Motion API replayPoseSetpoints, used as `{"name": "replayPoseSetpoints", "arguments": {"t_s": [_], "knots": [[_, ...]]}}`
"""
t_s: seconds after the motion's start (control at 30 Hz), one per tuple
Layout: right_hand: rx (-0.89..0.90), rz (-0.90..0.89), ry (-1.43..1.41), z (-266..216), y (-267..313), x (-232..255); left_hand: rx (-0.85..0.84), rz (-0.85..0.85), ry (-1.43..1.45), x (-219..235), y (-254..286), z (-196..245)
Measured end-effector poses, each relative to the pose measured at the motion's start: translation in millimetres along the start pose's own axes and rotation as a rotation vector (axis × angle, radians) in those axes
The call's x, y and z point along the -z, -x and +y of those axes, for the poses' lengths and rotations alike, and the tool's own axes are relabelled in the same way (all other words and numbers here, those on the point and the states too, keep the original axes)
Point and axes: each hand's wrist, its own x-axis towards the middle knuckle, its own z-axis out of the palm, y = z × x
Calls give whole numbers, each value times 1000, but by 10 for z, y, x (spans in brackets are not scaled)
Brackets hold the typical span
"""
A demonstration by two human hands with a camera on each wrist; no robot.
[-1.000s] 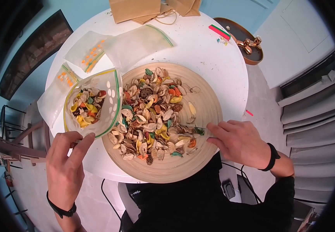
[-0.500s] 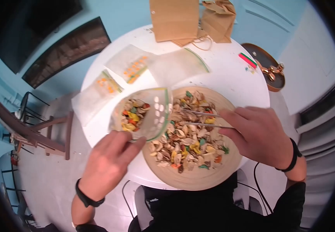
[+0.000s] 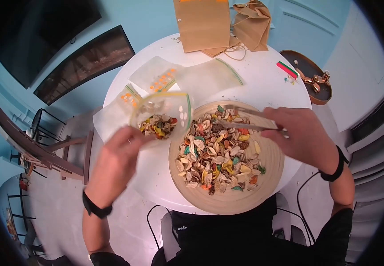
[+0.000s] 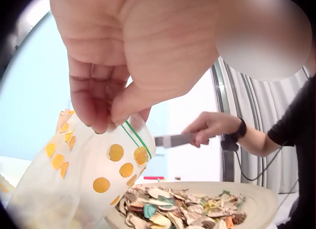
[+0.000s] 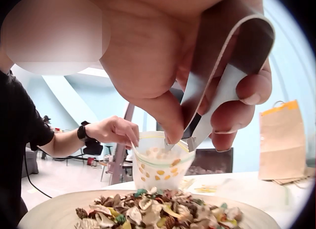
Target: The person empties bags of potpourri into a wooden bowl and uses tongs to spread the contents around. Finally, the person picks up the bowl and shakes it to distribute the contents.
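My left hand point(image 3: 116, 162) pinches the near rim of a clear zip bag point(image 4: 81, 172) with orange dots and a green seal line. Its mouth gapes toward the plate, and dried potpourri point(image 3: 158, 126) lies inside. In my right hand point(image 3: 305, 135) is a pair of metal tongs point(image 5: 212, 85), gripped between thumb and fingers. Their arms stand apart over the far part of a round wooden plate point(image 3: 227, 206), the tips close to the bag's mouth in the right wrist view. A heap of mixed potpourri point(image 3: 214, 159), with petals, cones and green bits, covers much of the plate.
Flat zip bags point(image 3: 212, 80) lie on the white table point(image 3: 152, 188) behind the held bag. Brown paper bags point(image 3: 205, 26) stand at the back edge. A red and green strip point(image 3: 287, 70) lies back right, near a side tray point(image 3: 328, 95) with a copper-coloured figure.
The tongs went from low over the plate's right side to beside the bag's mouth, then to the plate's far part. The bag shifted slightly away from me with the left hand. The head view swung.
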Motion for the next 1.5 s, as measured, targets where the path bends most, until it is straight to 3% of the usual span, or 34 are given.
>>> {"name": "replayPoseSetpoints", "arguments": {"t_s": [0.13, 0.2, 0.3, 0.33, 0.4, 0.47, 0.53, 0.67, 0.87, 1.13, 1.27, 1.33, 1.5], "knots": [[-147, -14, -12, 213, 212, -33, 139, 158, 111, 291, -343, -336], [-264, -88, -30, 243, 255, -52, 125, 207, 148, 349, -433, -454], [-243, -90, -33, 314, 305, -105, 190, 304, 245, 282, -459, -569], [-249, -88, -33, 340, 319, -119, 166, 180, 102, 256, -457, -555], [-191, -99, -25, 425, 345, -161, 131, 178, 116, 245, -396, -576], [-185, -78, -7, 494, 360, -196, 175, 274, 101, 235, -315, -467], [-170, -59, 14, 550, 340, -236, 144, 126, 21, 205, -226, -231], [-196, -69, 66, 655, 231, -365, 151, 124, 36, -30, -25, -34], [-58, -51, 147, 624, 67, -549, 184, 176, -54, -184, 100, 208], [-39, -230, 24, 498, 355, -361, 217, 223, -125, -342, 241, 261], [-104, -200, -31, 491, 449, -219, 224, 264, -107, -428, 290, 222], [-298, -251, -73, 451, 416, -117, 251, 319, -127, -455, 275, 231], [-342, -352, -167, 538, 433, -201, 280, 361, -77, -535, 296, 246]]}}
